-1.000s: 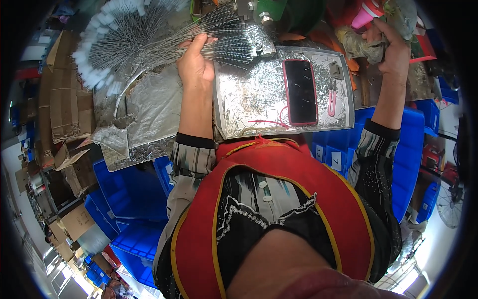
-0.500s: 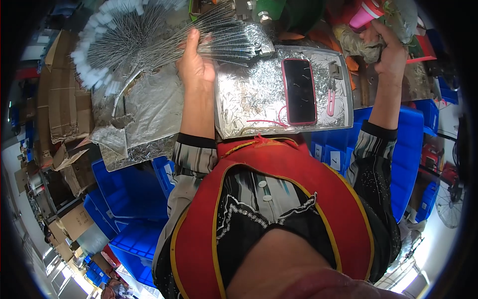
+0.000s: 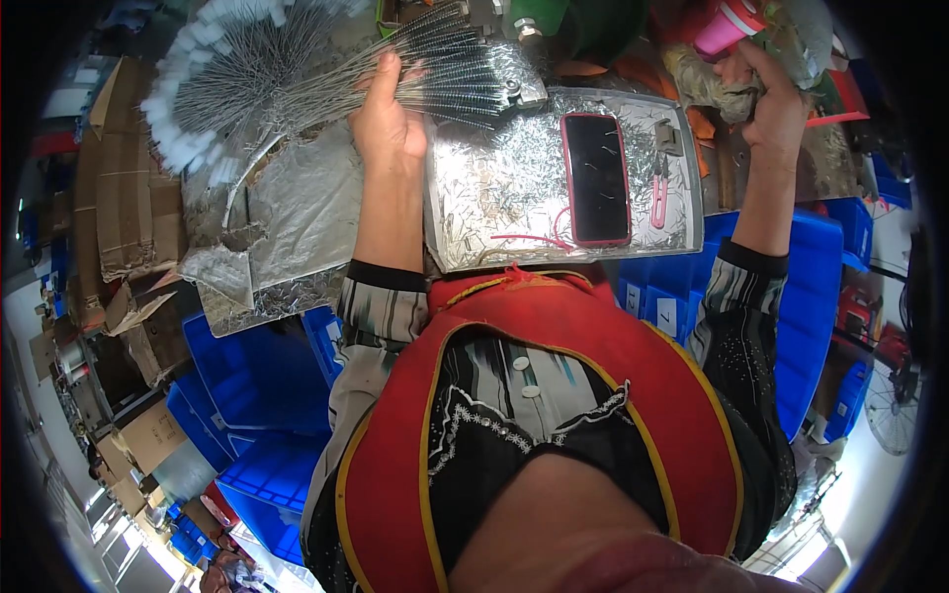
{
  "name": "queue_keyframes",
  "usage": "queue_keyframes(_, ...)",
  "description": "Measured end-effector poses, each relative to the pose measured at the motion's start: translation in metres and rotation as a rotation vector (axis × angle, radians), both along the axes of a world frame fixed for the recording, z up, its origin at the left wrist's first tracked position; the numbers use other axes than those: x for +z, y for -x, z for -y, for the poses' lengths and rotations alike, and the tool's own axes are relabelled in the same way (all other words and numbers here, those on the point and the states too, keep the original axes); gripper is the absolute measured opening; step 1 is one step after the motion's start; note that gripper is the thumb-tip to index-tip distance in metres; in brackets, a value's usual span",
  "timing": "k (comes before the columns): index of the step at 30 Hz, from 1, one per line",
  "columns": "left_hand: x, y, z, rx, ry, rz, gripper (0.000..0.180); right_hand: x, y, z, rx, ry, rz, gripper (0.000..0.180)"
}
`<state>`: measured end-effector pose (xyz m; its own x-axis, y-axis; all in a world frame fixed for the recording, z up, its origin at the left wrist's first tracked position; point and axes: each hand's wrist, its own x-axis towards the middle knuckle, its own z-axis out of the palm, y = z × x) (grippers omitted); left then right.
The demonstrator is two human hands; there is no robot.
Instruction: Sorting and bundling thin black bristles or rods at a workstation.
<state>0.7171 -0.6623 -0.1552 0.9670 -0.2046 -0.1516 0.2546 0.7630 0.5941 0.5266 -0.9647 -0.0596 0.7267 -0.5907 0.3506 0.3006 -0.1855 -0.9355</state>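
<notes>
My left hand (image 3: 388, 124) is closed around a thick bundle of thin wire-stemmed brushes (image 3: 331, 104), thumb on top. Their white tufts (image 3: 173, 119) fan out at the far left, and the dark twisted wire ends point right, beside a small metal block (image 3: 524, 89). At the far right, my right hand (image 3: 776, 104) has its fingers bent around a crumpled, dull wrapping (image 3: 727, 94), just under a pink cup (image 3: 722, 35). What those fingers grip is hidden.
Before me a white tray (image 3: 692, 242) strewn with wire clippings holds a phone in a red case (image 3: 597, 178), a pink-handled cutter (image 3: 659, 198) and a small grey block (image 3: 668, 138). Blue bins (image 3: 257, 376) stand below the bench. Cardboard (image 3: 133, 178) leans at left; a green machine part (image 3: 583, 30) is behind.
My left hand and the wire bundle have shifted very slightly up and to the right. The right hand stays nearly in place.
</notes>
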Motion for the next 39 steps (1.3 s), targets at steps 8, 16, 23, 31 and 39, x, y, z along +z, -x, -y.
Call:
queue_keyframes(8, 0.005, 0.015, 0.003, 0.093, 0.032, -0.086, 0.012, 0.011, 0.003, -0.003, -0.072, 0.327, -0.073, 0.021)
queue_keyframes(16, 0.007, 0.014, 0.002, 0.082, 0.012, -0.089, 0.012, 0.012, 0.001, 0.009, -0.005, -0.131, -0.070, 0.019)
queue_keyframes(23, 0.002, 0.009, 0.002, 0.035, 0.035, -0.032, 0.012, 0.010, 0.001, 0.008, 0.004, -0.105, -0.020, 0.018)
queue_keyframes(31, 0.010, 0.013, 0.002, 0.042, -0.015, -0.002, 0.016, 0.013, 0.004, 0.006, 0.011, -0.128, -0.038, 0.018)
queue_keyframes(39, 0.006, 0.010, 0.000, 0.052, -0.026, 0.030, 0.019, 0.013, 0.001, -0.001, -0.022, -0.029, -0.027, 0.016)
